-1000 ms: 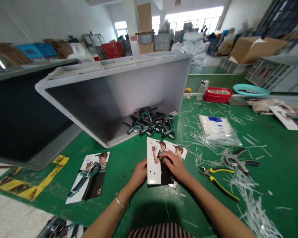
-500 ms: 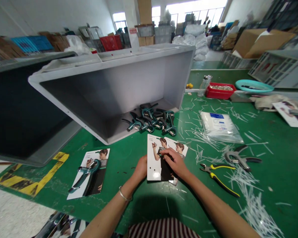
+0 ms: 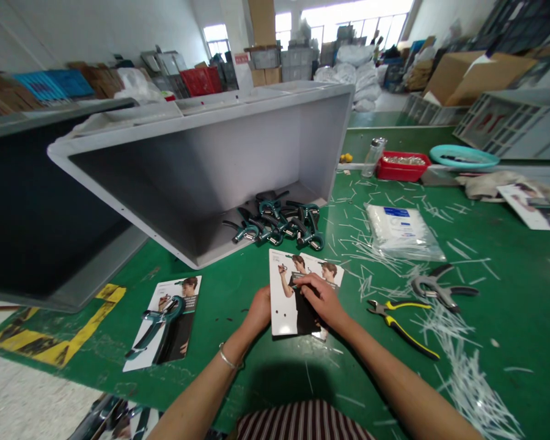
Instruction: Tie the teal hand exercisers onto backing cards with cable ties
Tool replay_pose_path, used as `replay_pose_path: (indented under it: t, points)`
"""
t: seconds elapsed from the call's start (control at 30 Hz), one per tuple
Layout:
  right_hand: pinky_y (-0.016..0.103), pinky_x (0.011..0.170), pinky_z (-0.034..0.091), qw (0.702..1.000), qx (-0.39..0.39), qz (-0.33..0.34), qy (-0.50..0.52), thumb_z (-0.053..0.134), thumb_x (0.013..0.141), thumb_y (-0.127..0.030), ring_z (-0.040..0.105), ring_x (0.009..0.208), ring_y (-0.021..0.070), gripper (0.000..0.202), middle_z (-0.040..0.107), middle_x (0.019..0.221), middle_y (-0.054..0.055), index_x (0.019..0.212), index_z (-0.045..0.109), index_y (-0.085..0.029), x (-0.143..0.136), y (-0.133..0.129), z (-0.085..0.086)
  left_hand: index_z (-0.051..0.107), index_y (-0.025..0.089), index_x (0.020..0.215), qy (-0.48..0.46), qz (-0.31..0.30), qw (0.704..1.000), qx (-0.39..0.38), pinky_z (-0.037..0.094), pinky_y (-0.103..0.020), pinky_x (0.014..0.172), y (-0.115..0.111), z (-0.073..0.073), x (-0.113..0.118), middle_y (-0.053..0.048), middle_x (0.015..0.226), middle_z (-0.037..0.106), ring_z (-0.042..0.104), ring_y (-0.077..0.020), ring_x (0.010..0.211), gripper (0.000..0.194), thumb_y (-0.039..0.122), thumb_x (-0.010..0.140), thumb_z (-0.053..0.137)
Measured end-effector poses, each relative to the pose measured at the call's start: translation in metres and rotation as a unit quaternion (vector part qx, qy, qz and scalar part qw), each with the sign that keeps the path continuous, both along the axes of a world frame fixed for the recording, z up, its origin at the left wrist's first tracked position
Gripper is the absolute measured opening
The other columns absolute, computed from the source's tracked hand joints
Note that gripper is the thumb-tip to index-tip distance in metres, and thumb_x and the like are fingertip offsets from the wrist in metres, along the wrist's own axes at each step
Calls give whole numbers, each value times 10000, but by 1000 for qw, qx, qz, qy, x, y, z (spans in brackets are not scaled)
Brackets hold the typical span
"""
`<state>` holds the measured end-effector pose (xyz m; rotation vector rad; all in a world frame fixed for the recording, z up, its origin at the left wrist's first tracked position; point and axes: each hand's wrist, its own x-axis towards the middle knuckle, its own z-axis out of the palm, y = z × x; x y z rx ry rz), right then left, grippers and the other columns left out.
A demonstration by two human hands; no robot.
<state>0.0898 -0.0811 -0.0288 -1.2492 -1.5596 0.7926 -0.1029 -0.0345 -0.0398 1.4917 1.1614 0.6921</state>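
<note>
My left hand (image 3: pixel 259 310) grips the left edge of a printed backing card (image 3: pixel 284 315), its fingertips hidden behind it. My right hand (image 3: pixel 321 298) is closed at the card's right side, its fingers bent over the printed face; its thumb is hidden. A second printed card (image 3: pixel 334 278) sticks out beneath, partly covered. Beyond the cards, several teal and black hand grip strengtheners (image 3: pixel 279 223) are heaped at the mouth of a tipped grey bin (image 3: pixel 238 159). To the left, another strengthener (image 3: pixel 165 324) rests on its own card (image 3: pixel 190 318).
Yellow-handled cutting pliers (image 3: pixel 406 327) and a grey hand grip (image 3: pixel 435 287) lie at right among loose white cable ties (image 3: pixel 479 391). Behind them are a bag of ties (image 3: pixel 406 232), a red tray (image 3: pixel 403 167), a glass bottle (image 3: pixel 373 157) and a turquoise tray (image 3: pixel 462 156).
The whole view has shifted slightly. Both hands stay on the card in almost the same pose, and nothing on the table has visibly moved.
</note>
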Motion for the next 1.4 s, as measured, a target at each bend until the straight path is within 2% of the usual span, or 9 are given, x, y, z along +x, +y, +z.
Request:
replay_pose_path:
  t: [0.13,0.33,0.63,0.77,0.87,1.03,1.2,1.3,1.4]
  points:
    - [383,957,444,1000,0,0,-3,478,952,-235,607,1040,215,244,678,1060,54,1078,686,-243,-1,0,-2,732,104,760,9,19,1000,-21,467,-278,630,-1,-2,-2,-72,769,744,623,-206,663,218,265,692,602]
    - [374,943,445,1000,-6,0,5,476,955,-226,604,1033,213,248,671,1068,57,1099,678,-241,-1,0,-3,748,106,836,-15,6,999,-30,483,-281,654,-2,-10,-4,-79,821,752,639,-219,722,252,273,687,632]
    - [375,943,445,1000,5,9,2,479,967,-234,602,1030,209,240,664,1071,56,1107,673,-246,0,-1,-6,744,119,806,-34,0,998,-51,474,-281,622,-3,-13,-6,-59,769,743,635,-208,671,208,268,700,646]
    - [383,940,446,1000,15,19,-13,544,947,-263,593,1021,213,194,657,1068,61,1100,661,-243,-2,1,-6,719,150,1063,-74,56,996,17,500,-314,793,-3,-13,-3,-78,1041,743,662,-248,922,362,248,718,669]
    - [370,917,449,999,26,26,-32,600,924,-285,585,987,210,124,647,1003,55,1006,678,-235,-5,1,-4,633,188,1237,-139,72,988,2,478,-341,927,-7,-5,0,-83,1241,676,620,-266,1102,547,294,709,726]
    - [329,883,443,1000,4,-24,-2,609,922,-278,597,932,192,112,661,895,23,857,683,-224,-8,2,-2,647,135,1198,-157,90,978,-107,504,-356,875,-6,21,-8,-122,1226,678,636,-297,1088,553,532,815,619]
    - [296,849,455,996,-30,-64,51,604,917,-271,615,894,172,97,672,880,8,874,669,-214,-10,-4,-1,536,176,1328,-102,35,976,-189,522,-302,692,-3,36,-7,-101,1073,734,702,-246,819,811,392,613,852]
    - [290,847,466,998,-12,-53,23,568,939,-289,626,897,168,120,677,921,14,924,665,-220,12,-10,3,529,169,1329,-124,10,965,-233,505,-277,604,-4,39,-3,-91,986,747,690,-206,684,743,387,675,806]
    - [307,893,463,987,-24,-112,-117,509,969,-281,616,973,179,159,668,1040,43,1046,635,-221,65,-6,6,529,177,1315,-100,-37,967,-232,491,-261,554,0,44,2,-79,964,747,681,-189,632,687,376,706,776]
